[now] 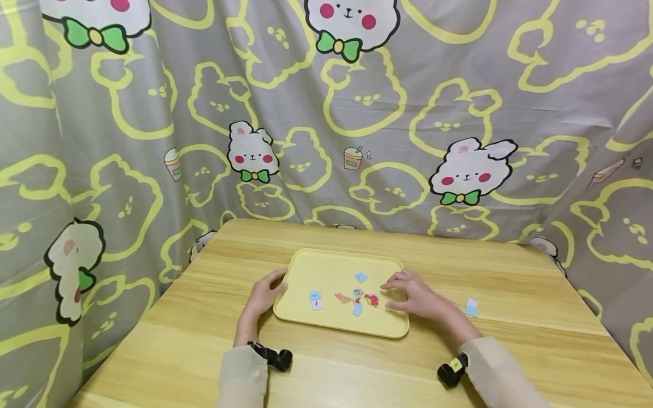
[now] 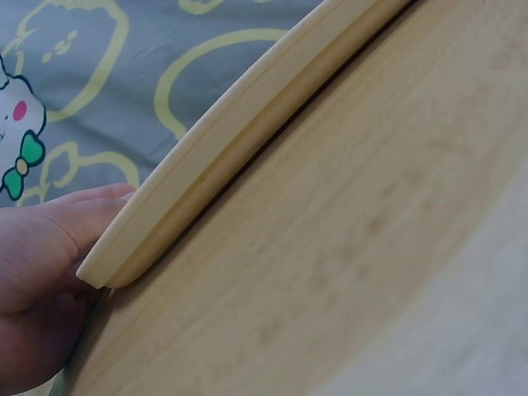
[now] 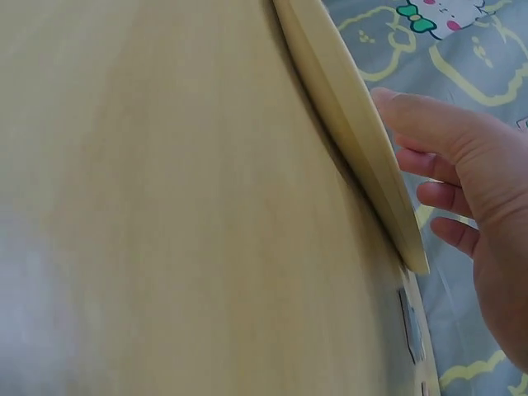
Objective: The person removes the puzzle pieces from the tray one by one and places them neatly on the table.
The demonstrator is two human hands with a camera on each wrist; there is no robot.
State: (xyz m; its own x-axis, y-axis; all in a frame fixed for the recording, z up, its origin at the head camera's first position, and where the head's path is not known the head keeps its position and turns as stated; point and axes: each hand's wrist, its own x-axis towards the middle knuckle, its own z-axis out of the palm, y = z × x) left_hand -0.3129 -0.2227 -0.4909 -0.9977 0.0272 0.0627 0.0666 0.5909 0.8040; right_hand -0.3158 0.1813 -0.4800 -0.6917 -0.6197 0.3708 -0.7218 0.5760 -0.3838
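Observation:
A yellow tray (image 1: 326,263) lies on the table. By its left edge is my left hand (image 1: 264,294), fingertips at the rim; in the left wrist view the hand (image 2: 49,256) is partly hidden behind the rim. Over the tray's right side hovers my right hand (image 1: 415,294), thumb and fingers apart with nothing between them. Closest to its fingertips is a red paper cutout (image 1: 372,300). Left of that lie a multicoloured cutout (image 1: 358,293) and an orange cutout (image 1: 343,297). Light-blue pieces (image 1: 360,277) lie above and below them.
On the tray's left part sit a blue piece (image 1: 315,296) and a white piece (image 1: 318,305) with a dark mark. Beyond my right forearm, a white and light-blue piece (image 1: 471,307) lies on the wooden table (image 1: 352,374). A patterned grey curtain (image 1: 306,102) hangs behind.

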